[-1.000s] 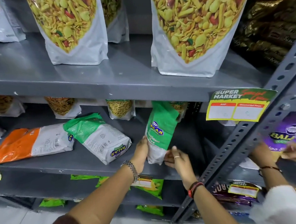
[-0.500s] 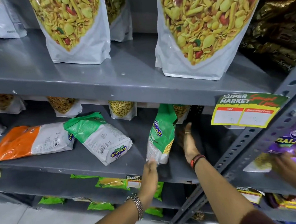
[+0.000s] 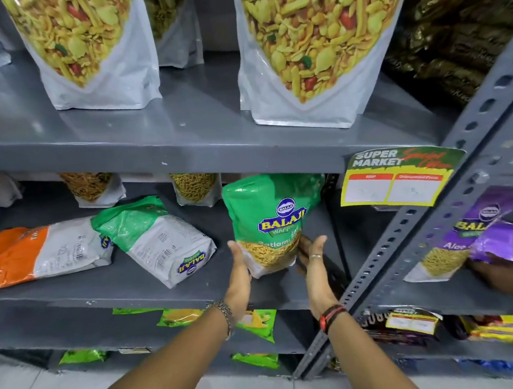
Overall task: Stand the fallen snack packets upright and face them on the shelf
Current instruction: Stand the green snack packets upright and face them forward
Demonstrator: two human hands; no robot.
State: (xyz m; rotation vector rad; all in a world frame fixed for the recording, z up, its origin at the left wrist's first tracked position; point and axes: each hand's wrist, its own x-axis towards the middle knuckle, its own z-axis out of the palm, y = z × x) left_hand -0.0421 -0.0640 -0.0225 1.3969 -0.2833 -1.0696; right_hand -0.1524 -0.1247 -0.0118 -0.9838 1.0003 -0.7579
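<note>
A green Balaji snack packet (image 3: pixel 269 220) stands upright on the middle grey shelf (image 3: pixel 153 295) with its front facing me. My left hand (image 3: pixel 239 274) lies flat against its lower left edge, fingers straight. At its lower right side is my right hand (image 3: pixel 314 260), palm turned inward, fingers straight and close to the packet. Neither hand wraps around it. A green-and-white packet (image 3: pixel 158 240) lies fallen to the left, back side up. Further left, an orange-and-white packet (image 3: pixel 38 255) also lies flat.
Large white namkeen pouches (image 3: pixel 308 48) stand on the upper shelf. A yellow price tag (image 3: pixel 397 178) hangs from its edge. A slotted grey upright (image 3: pixel 410 244) runs diagonally on the right. Beyond it another person's hand (image 3: pixel 503 274) holds a purple packet (image 3: pixel 476 233). Small pouches stand at the back.
The green packet turned from edge-on to front-facing. My left hand rose from the shelf edge to its left side, and my right hand came forward to its right side.
</note>
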